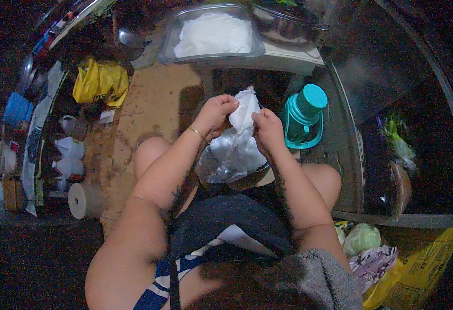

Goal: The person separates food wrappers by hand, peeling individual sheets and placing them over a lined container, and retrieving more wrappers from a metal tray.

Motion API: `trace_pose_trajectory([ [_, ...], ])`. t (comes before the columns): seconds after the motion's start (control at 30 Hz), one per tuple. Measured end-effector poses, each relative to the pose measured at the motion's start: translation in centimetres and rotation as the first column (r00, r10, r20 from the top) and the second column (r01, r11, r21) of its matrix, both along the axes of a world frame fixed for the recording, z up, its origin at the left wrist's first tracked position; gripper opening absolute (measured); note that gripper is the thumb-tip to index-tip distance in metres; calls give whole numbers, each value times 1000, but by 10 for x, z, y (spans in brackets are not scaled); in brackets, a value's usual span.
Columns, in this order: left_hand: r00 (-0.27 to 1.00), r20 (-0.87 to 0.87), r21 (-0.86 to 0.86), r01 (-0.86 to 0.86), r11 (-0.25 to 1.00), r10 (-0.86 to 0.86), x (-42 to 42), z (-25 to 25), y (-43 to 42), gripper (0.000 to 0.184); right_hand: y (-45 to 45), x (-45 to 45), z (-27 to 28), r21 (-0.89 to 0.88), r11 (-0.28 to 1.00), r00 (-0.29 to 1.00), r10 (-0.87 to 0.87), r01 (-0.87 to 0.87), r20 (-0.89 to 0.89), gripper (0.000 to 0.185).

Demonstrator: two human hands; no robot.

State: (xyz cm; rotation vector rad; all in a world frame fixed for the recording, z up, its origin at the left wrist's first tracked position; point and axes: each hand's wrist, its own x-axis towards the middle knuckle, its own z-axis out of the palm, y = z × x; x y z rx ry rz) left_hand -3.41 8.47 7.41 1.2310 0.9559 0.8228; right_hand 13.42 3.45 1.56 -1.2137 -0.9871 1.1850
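Note:
A limp white piece (244, 111), pointed at its top end, is stretched between my two hands; its exact kind is hard to tell. My left hand (218, 114) pinches its left edge with thumb and fingers. Lower on the opposite side, my right hand (269, 129) grips the other edge. Directly beneath lies a crumpled clear plastic bag (231, 160) between my knees, seemingly over a round container whose dark rim shows only in part. The contents of the bag cannot be made out.
Ahead stands a clear tray (260, 49) holding a white mass (216, 33). A turquoise pail with a dipper (309, 111) is right of my hands. Flattened cardboard (154, 98), a yellow bag (100, 82) and white jugs (70, 148) are on the left. Wrapped vegetables (362, 238) lie lower right.

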Motion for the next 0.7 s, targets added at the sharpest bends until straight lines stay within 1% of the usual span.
trace_pose_trajectory([
  [0.07, 999, -21, 31, -25, 999, 26, -3, -16, 10, 11, 8, 0, -16, 58, 997, 993, -44, 50, -106, 19],
  [0.13, 997, 28, 29, -71, 997, 70, -2, -19, 11, 12, 8, 0, -15, 78, 993, 979, -72, 88, -190, 14],
  [0.17, 991, 87, 10, -103, 995, 102, 0, -21, 11, 12, 7, 1, -15, 71, 993, 972, -81, 99, -220, 9],
  [0.2, 987, 109, -23, -114, 993, 116, 1, -16, 9, 12, 6, 2, -13, 64, 992, 964, -90, 109, -250, 7],
  [0.23, 983, 131, -55, -125, 991, 131, 2, -5, 3, 12, 10, 6, -22, 104, 988, 976, -93, 115, -196, 7],
  [0.27, 985, 118, -100, -115, 988, 127, -1, 9, -3, 12, 17, 11, -37, 145, 982, 985, -99, 119, -141, 7],
  [0.3, 987, 105, -145, -106, 984, 122, -3, 19, -7, 12, 19, 12, -40, 163, 978, 986, -111, 131, -126, 7],
  [0.33, 990, 96, -137, -90, 986, 104, -8, 13, -3, 13, 20, 14, -42, 180, 973, 986, -123, 142, -111, 8],
  [0.4, 995, 78, -119, -58, 991, 68, -15, -8, 12, 18, 18, 15, -40, 160, 973, 978, -145, 169, -149, 7],
  [0.5, 995, 28, -22, -95, 995, 96, -14, -8, 14, 16, 4, 15, -11, 92, 983, 975, -140, 157, -171, 6],
  [0.53, 998, -8, 53, -70, 996, 70, -12, -6, 13, 14, 4, 14, -11, 74, 991, 941, -85, 116, -327, 7],
  [0.57, 998, -46, 127, -41, 991, 48, -9, -4, 10, 12, 5, 12, -12, 62, 996, 879, -33, 71, -476, 10],
  [0.6, 996, -86, 200, -10, 980, 28, -5, 2, 6, 11, 5, 10, -12, 58, 998, 791, 15, 26, -612, 13],
  [0.7, 945, -327, 318, 113, 941, -3, 2, 9, -9, 12, -9, 1, 26, -87, 995, 821, -17, -40, -570, 33],
])
